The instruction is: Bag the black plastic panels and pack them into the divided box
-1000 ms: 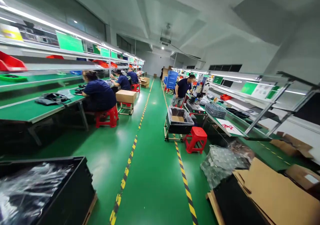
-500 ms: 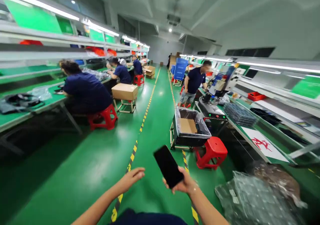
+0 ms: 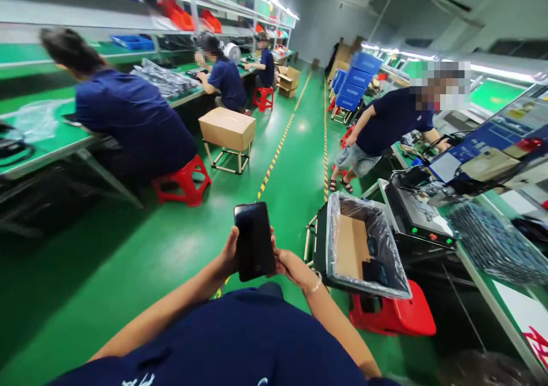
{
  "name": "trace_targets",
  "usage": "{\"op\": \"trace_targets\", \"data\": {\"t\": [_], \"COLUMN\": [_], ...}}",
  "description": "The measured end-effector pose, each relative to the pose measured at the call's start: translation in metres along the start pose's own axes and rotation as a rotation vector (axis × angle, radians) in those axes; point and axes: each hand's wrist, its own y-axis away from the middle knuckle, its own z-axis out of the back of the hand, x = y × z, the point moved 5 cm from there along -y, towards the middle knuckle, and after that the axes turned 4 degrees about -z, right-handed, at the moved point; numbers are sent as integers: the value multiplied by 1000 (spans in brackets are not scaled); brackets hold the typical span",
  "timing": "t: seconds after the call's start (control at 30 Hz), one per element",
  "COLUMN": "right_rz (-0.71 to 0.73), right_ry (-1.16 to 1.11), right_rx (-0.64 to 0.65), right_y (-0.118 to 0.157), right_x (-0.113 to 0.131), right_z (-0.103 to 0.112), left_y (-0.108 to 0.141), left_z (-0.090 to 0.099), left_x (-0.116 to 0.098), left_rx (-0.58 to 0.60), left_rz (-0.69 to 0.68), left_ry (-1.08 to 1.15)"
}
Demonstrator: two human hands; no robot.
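Observation:
A black smartphone [image 3: 254, 240] with a dark screen is held almost upright in front of my body. My left hand [image 3: 230, 250] grips it from the left, the thumb along its edge and the other fingers mostly hidden behind. At the lower right edge, my right hand [image 3: 293, 266] is closed against the phone; its fingertips are partly hidden. A thin bracelet [image 3: 317, 283] circles my right wrist.
To the right stands a black bin [image 3: 363, 288] lined with clear plastic, with cardboard inside, beside a red stool [image 3: 413, 312]. A co-worker [image 3: 389, 120] leans over the right bench. Seated people work at the left bench, near a cardboard box [image 3: 226, 128] on a stand.
My left hand has come over and taken hold of the phone, now more upright and nearer my body. The view has shifted forward along the aisle and tilted down.

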Motion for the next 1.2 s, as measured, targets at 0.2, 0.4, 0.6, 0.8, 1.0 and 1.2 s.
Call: {"op": "trace_targets", "data": {"t": [0.2,0.4,0.6,0.8,1.0,1.2], "right_rz": [18,-11,50,-2,-217,-274], "right_ry": [-227,-54,214,516,256,-11], "right_rx": [-517,-545,-153,-41,-488,-826], "right_y": [-13,-141,-354,-496,-522,-529], "right_x": [-1,104,278,350,379,375], "right_z": [207,353,398,483,642,776], "left_y": [-190,-357,-483,-635,-835,-1035], "left_z": [77,150,209,278,326,379], "left_x": [-46,-99,-148,-188,-226,-238], "left_rx": [-53,-195,-264,-263,-144,-123], "left_rz": [-28,-88,-199,-243,-114,4], "left_ry": [-105,-53,-57,-128,-104,-117]}}
